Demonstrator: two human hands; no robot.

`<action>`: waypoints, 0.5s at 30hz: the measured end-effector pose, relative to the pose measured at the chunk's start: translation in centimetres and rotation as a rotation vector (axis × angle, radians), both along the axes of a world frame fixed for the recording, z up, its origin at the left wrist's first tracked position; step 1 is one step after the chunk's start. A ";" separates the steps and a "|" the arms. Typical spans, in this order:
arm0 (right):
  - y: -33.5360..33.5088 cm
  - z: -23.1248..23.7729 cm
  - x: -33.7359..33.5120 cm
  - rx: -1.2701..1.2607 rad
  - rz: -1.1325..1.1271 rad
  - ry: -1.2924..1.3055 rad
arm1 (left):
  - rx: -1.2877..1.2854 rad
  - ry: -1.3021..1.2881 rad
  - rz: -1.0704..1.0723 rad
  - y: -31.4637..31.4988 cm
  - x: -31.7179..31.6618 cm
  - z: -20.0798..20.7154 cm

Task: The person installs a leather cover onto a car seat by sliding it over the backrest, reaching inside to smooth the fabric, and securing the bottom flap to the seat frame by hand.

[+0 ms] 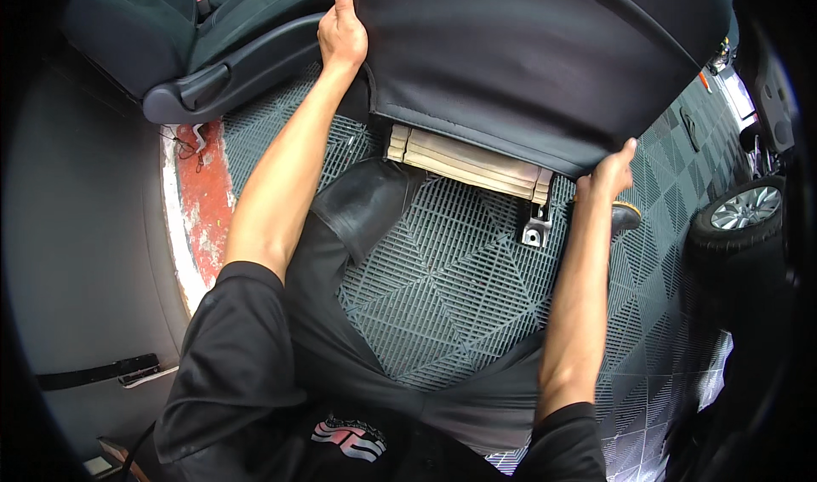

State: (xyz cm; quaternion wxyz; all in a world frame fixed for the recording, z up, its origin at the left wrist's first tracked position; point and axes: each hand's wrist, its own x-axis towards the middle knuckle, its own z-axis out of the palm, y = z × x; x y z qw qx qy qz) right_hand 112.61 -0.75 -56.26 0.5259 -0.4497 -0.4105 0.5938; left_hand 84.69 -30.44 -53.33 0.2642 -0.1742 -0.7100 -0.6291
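A black car seat [519, 65] stands tilted in front of me, its smooth back panel toward me. My left hand [343, 35] is closed around the panel's left edge, high up, with the thumb pointing up. Lower down, my right hand [609, 174] grips the seat's bottom right corner; its fingers are partly hidden behind the edge. Beige layered padding [472, 163] shows below the panel. A metal mounting bracket [534, 224] sticks out beneath it, near my right forearm. My bent knee is close under the seat's lower left side.
Another dark car seat [230, 74] with a side lever stands at the far left. Beside it runs a worn red and white floor strip [204, 201]. Grey grated tiles [442, 286] cover the floor. A car wheel [742, 211] lies at right, and a shoe [626, 216] shows behind my right wrist.
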 end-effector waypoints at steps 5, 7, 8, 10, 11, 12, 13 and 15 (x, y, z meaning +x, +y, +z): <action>-1.0 1.7 2.2 -0.204 0.251 0.170 | -0.166 0.149 -0.026 -1.8 0.8 -0.8; 0.8 -0.3 3.1 -0.160 0.150 -0.162 | -0.114 0.189 0.013 -0.8 2.1 -0.6; 0.6 -0.8 3.3 -0.148 0.140 -0.232 | -0.083 0.250 0.057 -0.7 1.7 -0.6; 1.8 -1.9 3.4 -0.144 0.122 -0.227 | -0.156 0.069 0.062 -0.9 2.0 -0.6; 2.4 -1.8 3.1 -0.139 0.115 -0.210 | -0.167 0.026 0.075 -0.8 1.7 -0.3; 2.3 -0.8 2.9 -0.188 0.190 -0.288 | -0.173 0.037 0.067 -1.1 1.1 0.0; 2.0 -0.2 2.8 -0.120 0.239 -0.388 | -0.179 0.040 0.062 -1.3 0.8 0.1; 6.2 -1.5 4.0 0.169 0.239 -0.763 | -0.216 0.008 0.080 0.8 1.3 0.3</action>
